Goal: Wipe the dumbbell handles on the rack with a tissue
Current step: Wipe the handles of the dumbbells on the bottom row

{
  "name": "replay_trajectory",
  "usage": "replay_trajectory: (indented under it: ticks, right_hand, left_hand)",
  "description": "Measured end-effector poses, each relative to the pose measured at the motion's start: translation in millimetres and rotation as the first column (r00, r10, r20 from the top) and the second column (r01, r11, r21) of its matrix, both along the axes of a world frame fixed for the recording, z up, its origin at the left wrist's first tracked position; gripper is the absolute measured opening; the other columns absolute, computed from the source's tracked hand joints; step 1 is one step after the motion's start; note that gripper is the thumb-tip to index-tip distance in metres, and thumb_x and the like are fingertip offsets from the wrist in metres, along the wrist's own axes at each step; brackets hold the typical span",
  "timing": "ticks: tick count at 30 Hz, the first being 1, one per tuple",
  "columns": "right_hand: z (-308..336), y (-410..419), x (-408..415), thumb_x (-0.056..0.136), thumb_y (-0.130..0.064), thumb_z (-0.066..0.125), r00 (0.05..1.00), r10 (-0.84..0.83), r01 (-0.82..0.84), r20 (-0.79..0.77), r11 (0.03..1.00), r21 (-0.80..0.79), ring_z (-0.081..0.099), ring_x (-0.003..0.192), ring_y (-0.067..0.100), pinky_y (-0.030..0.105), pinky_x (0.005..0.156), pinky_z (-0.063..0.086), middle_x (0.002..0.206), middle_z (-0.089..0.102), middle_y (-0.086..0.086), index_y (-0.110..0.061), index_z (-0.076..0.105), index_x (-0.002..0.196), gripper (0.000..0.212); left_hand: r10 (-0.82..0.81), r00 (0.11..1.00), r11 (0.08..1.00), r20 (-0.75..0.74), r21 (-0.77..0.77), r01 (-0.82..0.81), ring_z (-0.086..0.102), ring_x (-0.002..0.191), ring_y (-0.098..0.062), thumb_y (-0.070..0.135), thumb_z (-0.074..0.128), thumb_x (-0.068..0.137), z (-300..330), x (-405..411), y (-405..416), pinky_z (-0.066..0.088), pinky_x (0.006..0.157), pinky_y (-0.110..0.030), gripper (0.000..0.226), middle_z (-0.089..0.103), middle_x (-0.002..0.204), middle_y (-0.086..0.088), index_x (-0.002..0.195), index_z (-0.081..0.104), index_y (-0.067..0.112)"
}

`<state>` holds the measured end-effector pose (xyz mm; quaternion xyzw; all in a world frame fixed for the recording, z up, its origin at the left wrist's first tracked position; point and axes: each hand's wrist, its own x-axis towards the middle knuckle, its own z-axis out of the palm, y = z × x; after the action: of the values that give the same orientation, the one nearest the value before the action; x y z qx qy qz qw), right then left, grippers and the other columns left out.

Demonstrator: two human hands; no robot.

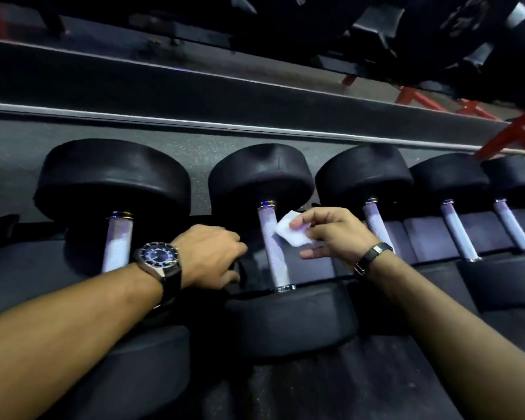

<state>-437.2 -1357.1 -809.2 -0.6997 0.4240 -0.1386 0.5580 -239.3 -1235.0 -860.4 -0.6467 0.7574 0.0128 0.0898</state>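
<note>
Several black dumbbells with silver handles lie side by side on a dark rack (431,234). My right hand (334,231) pinches a folded white tissue (291,230) just right of the middle dumbbell's handle (275,250), its edge touching the upper part of the bar. My left hand (212,256), with a watch on the wrist, rests on the rack's black divider between the leftmost handle (117,241) and the middle one, fingers curled over its edge. Further handles (373,219) (456,231) run off to the right.
Behind the rack lies grey speckled floor with a light strip (194,124). Red metal frame legs (515,137) stand at the back right, and black weight plates (455,22) hang above them. A lower row of dumbbell heads (291,319) sits close to me.
</note>
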Motion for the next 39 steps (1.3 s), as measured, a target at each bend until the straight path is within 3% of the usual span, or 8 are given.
replay_trajectory:
  ticks: [3,5,9,13,18,26,34,39]
  right_hand:
    - [-2.9,-2.9,-10.6,0.085,0.016,0.034,0.997,0.019,-0.024,-0.078,0.997,-0.073,0.063,0.082,0.015,0.039,0.067,0.062,0.103,0.068,0.010,-0.013,0.071,0.094,0.048]
    - [-4.2,-6.5,-22.7,0.089,0.000,0.053,0.982,0.019,-0.071,-0.186,0.958,-0.278,0.063,0.079,0.013,0.041,0.076,0.060,0.092,0.073,0.004,-0.020,0.072,0.097,0.029]
    - [-1.0,-20.7,-46.9,0.084,-0.026,0.069,0.961,-0.042,-0.127,-0.275,0.812,-0.570,0.063,0.074,-0.009,0.022,0.092,0.038,0.080,0.072,-0.022,-0.029,0.073,0.091,0.008]
    - [-0.6,-35.1,-68.8,0.082,-0.042,0.072,0.944,-0.195,-0.067,-0.268,0.680,-0.730,0.054,0.076,0.004,0.013,0.071,0.038,0.066,0.062,-0.012,-0.034,0.077,0.084,0.009]
    - [1.0,-52.4,-85.4,0.087,-0.026,0.068,0.899,-0.307,-0.056,-0.311,0.626,-0.778,0.053,0.093,0.014,0.018,0.071,0.032,0.083,0.060,-0.003,-0.013,0.072,0.080,0.015]
    - [13.6,-55.4,-107.9,0.090,-0.027,0.059,0.842,-0.416,-0.070,-0.344,0.548,-0.833,0.063,0.083,0.032,0.044,0.071,0.051,0.085,0.070,0.004,-0.022,0.060,0.100,0.012]
    - [-3.5,-84.6,-134.0,0.087,-0.024,0.055,0.819,-0.428,-0.055,-0.382,0.604,-0.795,0.061,0.084,0.031,0.033,0.068,0.043,0.087,0.068,0.002,-0.034,0.043,0.090,0.016]
    - [0.4,-117.3,-130.2,0.088,-0.025,0.059,0.887,-0.333,-0.069,-0.319,0.588,-0.806,0.063,0.086,0.031,0.037,0.073,0.050,0.090,0.071,0.005,-0.025,0.055,0.098,0.010]
  left_hand:
    - [-0.047,0.997,0.988,-0.064,-0.147,0.038,0.062,0.104,-0.018,0.052,0.036,0.094,8.9,0.0,1.1,0.053,0.076,-0.038,0.036,0.061,0.108,0.008,0.111,0.057,0.029]
    - [-0.095,0.986,0.967,-0.135,-0.249,0.059,0.063,0.094,-0.017,0.052,0.026,0.090,13.0,-2.7,-0.2,0.054,0.069,-0.040,0.041,0.061,0.100,0.010,0.104,0.058,0.030]
    - [-0.251,0.950,0.878,-0.186,-0.458,0.142,0.061,0.080,-0.017,0.049,0.042,0.092,19.7,-12.6,-2.7,0.053,0.062,-0.037,0.028,0.060,0.088,0.011,0.093,0.061,0.028]
    - [-0.395,0.899,0.809,-0.190,-0.536,0.242,0.059,0.079,-0.017,0.048,0.049,0.092,28.9,-32.4,-21.8,0.053,0.064,-0.037,0.028,0.061,0.088,0.010,0.093,0.064,0.025]
    - [-0.342,0.934,0.909,-0.106,-0.289,0.300,0.056,0.106,-0.023,0.058,0.046,0.093,38.4,-77.3,-82.4,0.052,0.081,-0.043,0.042,0.057,0.111,0.003,0.114,0.056,0.023]
    - [-0.417,0.909,0.909,-0.025,0.016,0.417,0.039,0.131,-0.027,0.061,0.073,0.076,-9.1,-141.5,-163.8,0.046,0.100,-0.046,0.081,0.044,0.140,-0.006,0.139,0.045,0.017]
    - [-0.244,0.967,0.962,-0.068,0.108,0.250,0.007,0.151,-0.031,0.070,0.064,0.080,-48.2,-137.1,-177.1,0.009,0.120,-0.054,0.106,0.004,0.166,-0.011,0.159,0.014,0.020]
    - [-0.267,0.964,0.961,-0.020,0.070,0.268,-0.002,0.152,-0.031,0.074,0.053,0.084,-56.2,-131.7,-177.2,0.004,0.122,-0.053,0.103,0.000,0.167,-0.011,0.159,0.009,0.020]
